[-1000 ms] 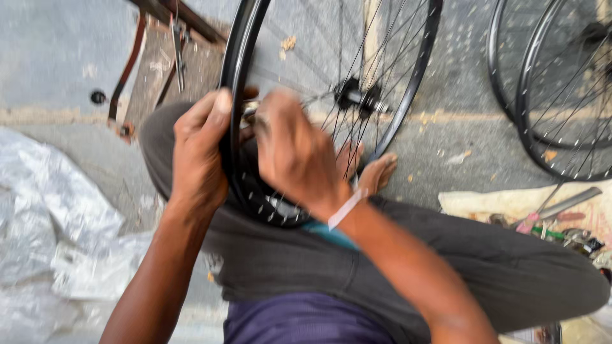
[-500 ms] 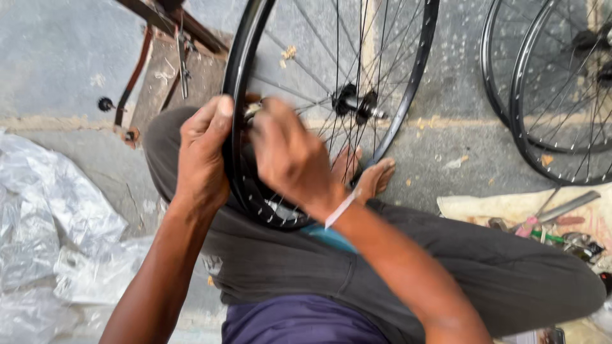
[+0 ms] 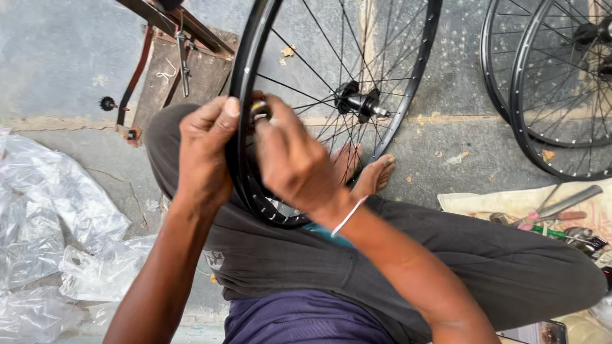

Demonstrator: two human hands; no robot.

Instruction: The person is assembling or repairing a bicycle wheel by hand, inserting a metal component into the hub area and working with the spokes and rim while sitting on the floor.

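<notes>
Little has moved since the earlier frame: both hands stay at the rim, the wheel shifted only slightly. A seated person steadies a black spoked wheel upright over the lap. Left hand wraps closed around the rim; right hand pinches a small metal piece at the rim's inner edge, likely tightening a spoke fitting. Further turning would call for a firm hold. Tools lie on a cloth at right; no containers show.
</notes>
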